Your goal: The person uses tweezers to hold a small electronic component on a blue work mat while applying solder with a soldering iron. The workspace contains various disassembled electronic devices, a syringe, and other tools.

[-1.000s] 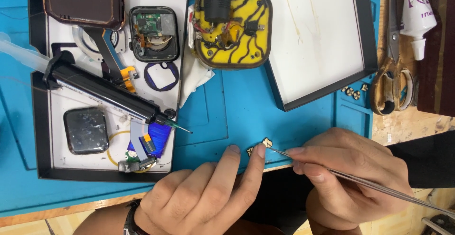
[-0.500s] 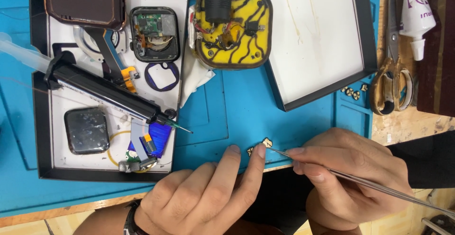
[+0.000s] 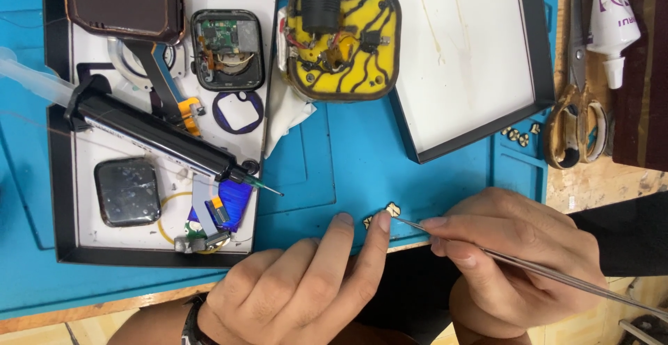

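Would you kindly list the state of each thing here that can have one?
left hand: open, fingertips pinning a small gold part to the blue mat
right hand: shut on thin metal tweezers, tip at the part
watch case: opened, circuitry exposed
yellow device: open, wires exposed
scissors: closed
white tube: capped
dark screen: detached, in the tray

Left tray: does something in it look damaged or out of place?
Yes. The black syringe tool lies slanted across the left tray, its needle tip jutting past the rim over the blue mat. The square dark screen beneath it looks scuffed and blotchy.
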